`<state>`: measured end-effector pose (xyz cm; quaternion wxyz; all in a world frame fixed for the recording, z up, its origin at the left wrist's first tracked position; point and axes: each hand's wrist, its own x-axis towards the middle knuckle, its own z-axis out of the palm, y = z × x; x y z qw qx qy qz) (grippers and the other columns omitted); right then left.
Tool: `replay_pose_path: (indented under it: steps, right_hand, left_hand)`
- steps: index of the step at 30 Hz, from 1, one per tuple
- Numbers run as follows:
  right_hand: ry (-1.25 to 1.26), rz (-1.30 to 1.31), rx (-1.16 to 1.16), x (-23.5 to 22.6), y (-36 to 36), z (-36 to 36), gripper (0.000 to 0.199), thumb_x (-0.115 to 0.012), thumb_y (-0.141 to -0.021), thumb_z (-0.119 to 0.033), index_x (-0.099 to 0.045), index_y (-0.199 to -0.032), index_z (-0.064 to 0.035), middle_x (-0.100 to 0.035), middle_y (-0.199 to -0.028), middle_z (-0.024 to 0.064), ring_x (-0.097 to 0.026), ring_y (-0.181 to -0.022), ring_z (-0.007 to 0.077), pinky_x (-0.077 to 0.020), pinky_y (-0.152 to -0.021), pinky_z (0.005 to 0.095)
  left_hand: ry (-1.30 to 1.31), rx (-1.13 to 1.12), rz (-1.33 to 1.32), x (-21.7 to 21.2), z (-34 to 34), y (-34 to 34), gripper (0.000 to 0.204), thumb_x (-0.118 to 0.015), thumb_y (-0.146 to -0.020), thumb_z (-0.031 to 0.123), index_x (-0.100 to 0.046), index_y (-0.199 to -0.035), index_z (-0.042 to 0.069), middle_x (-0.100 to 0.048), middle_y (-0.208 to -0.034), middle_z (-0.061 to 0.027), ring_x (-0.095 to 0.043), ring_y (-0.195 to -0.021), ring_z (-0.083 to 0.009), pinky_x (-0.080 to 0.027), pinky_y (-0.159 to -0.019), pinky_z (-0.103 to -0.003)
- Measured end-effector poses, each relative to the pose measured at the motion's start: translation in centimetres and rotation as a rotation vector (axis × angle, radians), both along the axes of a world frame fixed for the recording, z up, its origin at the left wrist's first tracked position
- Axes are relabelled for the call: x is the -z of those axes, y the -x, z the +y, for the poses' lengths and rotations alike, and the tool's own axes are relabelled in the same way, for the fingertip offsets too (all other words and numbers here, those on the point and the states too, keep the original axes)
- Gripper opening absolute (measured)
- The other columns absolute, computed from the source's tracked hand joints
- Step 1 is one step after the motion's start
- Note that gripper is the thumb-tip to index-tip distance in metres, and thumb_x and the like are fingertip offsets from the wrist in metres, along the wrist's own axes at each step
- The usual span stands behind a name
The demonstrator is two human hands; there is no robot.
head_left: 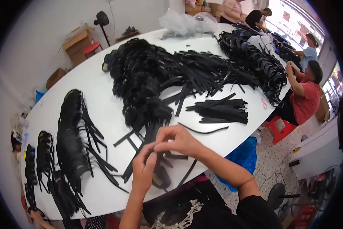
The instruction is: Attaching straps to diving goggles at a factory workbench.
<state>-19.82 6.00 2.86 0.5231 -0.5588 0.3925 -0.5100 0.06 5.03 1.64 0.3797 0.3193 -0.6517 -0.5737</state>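
Note:
My left hand (144, 168) and my right hand (178, 140) meet over the near side of the white table, fingertips pinched together. Between them is a black strap piece (162, 177), partly hidden by the fingers; a dark rounded part of it hangs below, blurred. Just beyond my hands, more black straps (150, 131) trail from a tall heap of black strapped pieces (141, 76). A loose black strip (206, 131) lies to the right of my right hand, near a flat bundle of cut black strips (223, 110).
Rows of stacked black pieces (70, 133) lie on the white table (110, 191) at left. More heaps (259, 65) line the far right, where a co-worker in red (307, 95) sits. A blue plastic bag (242, 160) hangs by the right edge. Clear plastic bags (183, 23) rest at the back.

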Motion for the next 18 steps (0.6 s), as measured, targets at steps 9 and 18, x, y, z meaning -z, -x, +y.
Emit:
replay_pose_path:
  steps: [9, 18]
  right_hand:
    - [0.065, 0.037, 0.443, -0.1, 5.0, -2.9, 0.013, -0.061, -0.101, -0.012, -0.064, -0.092, -0.0031, -0.056, -0.083, -0.0058, -0.049, -0.076, 0.0037, -0.0392, -0.07, 0.0204]
    - [0.617, 0.578, 0.239, -3.8, 1.1, 1.2, 0.032, -0.078, -0.076, -0.005, -0.074, -0.108, -0.0063, -0.072, -0.094, 0.0073, -0.068, -0.088, 0.0232, -0.0507, -0.093, 0.0372]
  left_hand:
    - [0.009, 0.245, -0.087, -2.2, -2.7, 2.0, 0.034, -0.054, -0.098, 0.023, -0.07, -0.115, -0.002, -0.073, -0.087, -0.0104, -0.065, -0.076, -0.0153, -0.053, -0.075, -0.031]
    - [-0.009, 0.355, -0.032, -0.3, -0.7, 1.1, 0.037, -0.056, -0.103, 0.032, -0.071, -0.116, 0.0, -0.073, -0.096, -0.0097, -0.064, -0.089, -0.0138, -0.051, -0.084, -0.031]
